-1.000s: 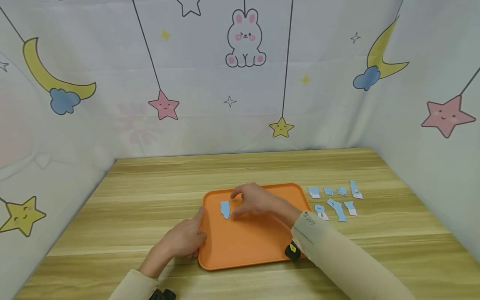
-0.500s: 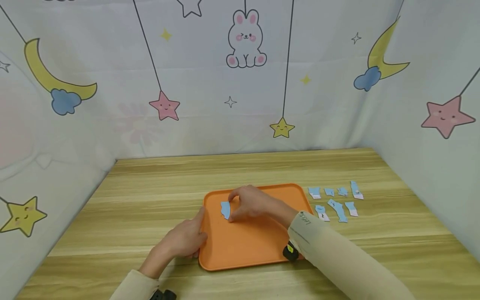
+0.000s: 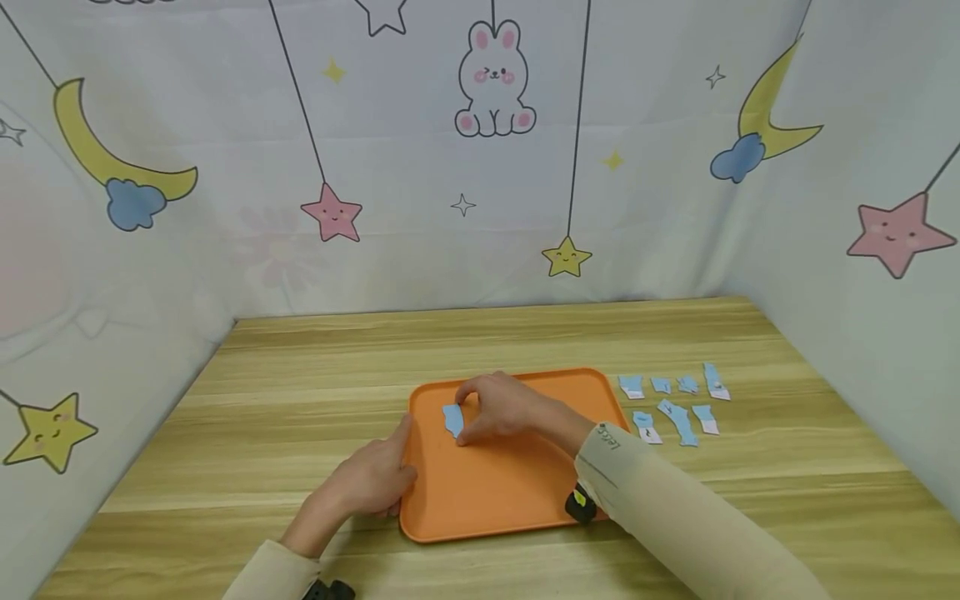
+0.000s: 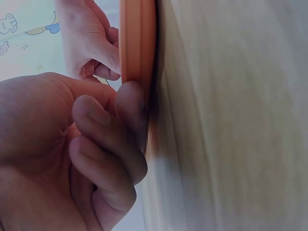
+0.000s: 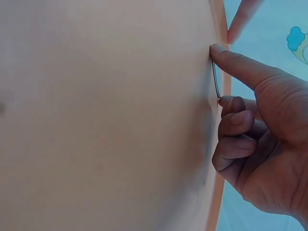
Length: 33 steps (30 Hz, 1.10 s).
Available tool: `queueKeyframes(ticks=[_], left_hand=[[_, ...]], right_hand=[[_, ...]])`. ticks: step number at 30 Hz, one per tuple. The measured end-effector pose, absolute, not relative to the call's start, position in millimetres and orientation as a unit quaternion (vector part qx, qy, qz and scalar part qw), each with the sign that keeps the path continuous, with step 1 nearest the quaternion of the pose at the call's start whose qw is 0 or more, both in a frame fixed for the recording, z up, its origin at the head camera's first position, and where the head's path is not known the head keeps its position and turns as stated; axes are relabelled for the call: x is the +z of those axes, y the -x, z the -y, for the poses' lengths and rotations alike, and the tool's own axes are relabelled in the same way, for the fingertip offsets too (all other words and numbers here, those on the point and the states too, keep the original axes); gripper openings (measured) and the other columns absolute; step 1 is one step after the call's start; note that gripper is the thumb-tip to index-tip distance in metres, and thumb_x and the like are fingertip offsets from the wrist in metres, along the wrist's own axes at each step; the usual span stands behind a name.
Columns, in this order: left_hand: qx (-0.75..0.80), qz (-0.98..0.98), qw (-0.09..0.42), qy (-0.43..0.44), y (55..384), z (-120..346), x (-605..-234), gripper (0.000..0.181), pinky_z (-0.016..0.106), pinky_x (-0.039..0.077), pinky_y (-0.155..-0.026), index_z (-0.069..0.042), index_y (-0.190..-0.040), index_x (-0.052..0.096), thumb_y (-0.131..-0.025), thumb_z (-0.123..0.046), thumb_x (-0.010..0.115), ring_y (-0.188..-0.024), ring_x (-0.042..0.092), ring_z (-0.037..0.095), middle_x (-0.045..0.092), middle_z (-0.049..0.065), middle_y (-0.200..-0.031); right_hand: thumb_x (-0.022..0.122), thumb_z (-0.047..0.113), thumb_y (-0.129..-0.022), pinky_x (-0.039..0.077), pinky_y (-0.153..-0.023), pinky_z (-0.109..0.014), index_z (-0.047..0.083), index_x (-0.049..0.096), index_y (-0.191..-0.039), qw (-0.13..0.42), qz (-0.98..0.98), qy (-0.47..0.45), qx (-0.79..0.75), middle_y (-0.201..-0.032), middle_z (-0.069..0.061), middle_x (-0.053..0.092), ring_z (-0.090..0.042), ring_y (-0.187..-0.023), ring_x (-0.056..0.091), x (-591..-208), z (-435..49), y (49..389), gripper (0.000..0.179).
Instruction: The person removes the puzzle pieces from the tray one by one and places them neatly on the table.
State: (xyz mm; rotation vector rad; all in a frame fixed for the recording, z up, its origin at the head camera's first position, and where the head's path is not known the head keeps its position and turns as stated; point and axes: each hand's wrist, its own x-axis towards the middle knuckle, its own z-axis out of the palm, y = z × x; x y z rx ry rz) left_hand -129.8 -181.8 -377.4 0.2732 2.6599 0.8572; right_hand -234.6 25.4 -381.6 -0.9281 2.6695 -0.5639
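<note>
A small light-blue puzzle piece [image 3: 453, 421] lies near the left side of the orange tray [image 3: 480, 492]. My right hand [image 3: 501, 406] pinches it by its two ends, thumb at the near end and index finger at the far end. From the right wrist, the puzzle piece [image 5: 216, 79] shows as a thin edge between those fingertips, with the other fingers curled into the palm. At the tray's left rim, my left hand [image 3: 371, 475] holds the edge, index finger along it. In the left wrist view its fingers [image 4: 103, 139] curl beside the tray wall [image 4: 137, 43].
To the right of the tray, several blue-and-white puzzle pieces [image 3: 677, 421] lie in two rows on the wooden table [image 3: 322, 358]. A light curtain [image 3: 405, 150] printed with stars, moons and a rabbit hangs behind the table and at both sides.
My right hand's thumb and index finger have moved left and closed onto the ends of the puzzle piece. The left hand has stayed at the tray's rim.
</note>
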Motion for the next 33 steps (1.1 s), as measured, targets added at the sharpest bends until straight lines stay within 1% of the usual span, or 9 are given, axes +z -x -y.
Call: queueKeyframes(ticks=[4, 9, 13, 15, 19, 22, 27, 30, 33], left_hand=[[0.301, -0.934, 0.169, -0.096, 130, 181, -378, 0.076, 0.027, 0.038, -0.039, 0.0, -0.152, 0.003, -0.089, -0.009, 0.046, -0.033, 0.045, 0.01, 0.057, 0.002, -0.049], [0.301, -0.935, 0.164, -0.097, 130, 181, -378, 0.075, 0.027, 0.035, -0.038, 0.001, -0.152, 0.005, -0.089, -0.008, 0.045, -0.033, 0.045, 0.011, 0.056, 0.002, -0.049], [0.297, -0.937, 0.156, -0.097, 129, 180, -379, 0.075, 0.027, 0.035, -0.038, 0.002, -0.152, 0.006, -0.088, -0.008, 0.045, -0.033, 0.044, 0.011, 0.054, 0.002, -0.049], [0.3, -0.935, 0.161, -0.096, 129, 179, -380, 0.075, 0.027, 0.034, -0.038, 0.001, -0.152, 0.006, -0.088, -0.008, 0.044, -0.033, 0.044, 0.011, 0.055, 0.002, -0.049], [0.303, -0.933, 0.167, -0.101, 129, 179, -379, 0.076, 0.027, 0.034, -0.037, 0.0, -0.152, 0.004, -0.089, -0.008, 0.045, -0.032, 0.044, 0.011, 0.056, 0.002, -0.049], [0.302, -0.933, 0.166, -0.104, 129, 179, -379, 0.077, 0.027, 0.035, -0.037, 0.001, -0.152, 0.003, -0.089, -0.009, 0.046, -0.032, 0.044, 0.01, 0.057, 0.002, -0.049], [0.299, -0.935, 0.158, -0.106, 129, 180, -379, 0.077, 0.027, 0.037, -0.037, 0.002, -0.152, 0.004, -0.088, -0.008, 0.047, -0.032, 0.044, 0.009, 0.056, 0.002, -0.049], [0.299, -0.936, 0.153, -0.109, 129, 180, -379, 0.078, 0.027, 0.038, -0.038, 0.003, -0.151, 0.004, -0.087, -0.007, 0.047, -0.032, 0.045, 0.009, 0.056, 0.001, -0.047], [0.299, -0.936, 0.151, -0.109, 129, 181, -379, 0.078, 0.027, 0.037, -0.038, 0.003, -0.151, 0.003, -0.088, -0.007, 0.047, -0.032, 0.045, 0.009, 0.055, 0.001, -0.046]], right_hand=[[0.079, 0.044, -0.073, 0.045, -0.088, -0.031, 0.019, 0.065, -0.12, 0.13, -0.916, 0.324, -0.199, -0.123, 0.003, 0.061, -0.015, -0.109, 0.055, -381, -27, 235, 0.055], [0.078, 0.042, -0.074, 0.044, -0.08, -0.027, 0.018, 0.066, -0.118, 0.13, -0.911, 0.336, -0.199, -0.116, 0.004, 0.063, -0.011, -0.093, 0.054, -381, -27, 235, 0.052], [0.077, 0.041, -0.075, 0.042, -0.07, -0.026, 0.017, 0.066, -0.118, 0.133, -0.908, 0.344, -0.197, -0.105, 0.006, 0.065, -0.011, -0.08, 0.05, -382, -28, 235, 0.05], [0.077, 0.042, -0.075, 0.041, -0.068, -0.026, 0.017, 0.066, -0.118, 0.132, -0.908, 0.346, -0.197, -0.104, 0.006, 0.065, -0.011, -0.077, 0.048, -382, -29, 235, 0.051], [0.078, 0.043, -0.074, 0.039, -0.06, -0.025, 0.017, 0.064, -0.12, 0.126, -0.909, 0.339, -0.206, -0.078, 0.006, 0.062, -0.01, -0.065, 0.045, -381, -33, 235, 0.054], [0.078, 0.044, -0.075, 0.035, -0.053, -0.025, 0.016, 0.063, -0.122, 0.122, -0.91, 0.334, -0.213, -0.06, 0.006, 0.052, -0.01, -0.056, 0.042, -379, -37, 236, 0.057], [0.078, 0.041, -0.075, 0.037, -0.053, -0.025, 0.016, 0.063, -0.123, 0.125, -0.909, 0.329, -0.223, -0.059, 0.005, 0.052, -0.009, -0.055, 0.045, -372, -44, 237, 0.056], [0.078, 0.038, -0.075, 0.039, -0.052, -0.025, 0.016, 0.062, -0.123, 0.135, -0.905, 0.326, -0.237, -0.057, 0.005, 0.053, -0.01, -0.052, 0.046, -368, -49, 235, 0.055], [0.078, 0.037, -0.076, 0.038, -0.05, -0.025, 0.015, 0.062, -0.123, 0.142, -0.9, 0.329, -0.248, -0.054, 0.004, 0.051, -0.01, -0.048, 0.045, -364, -54, 233, 0.054]])
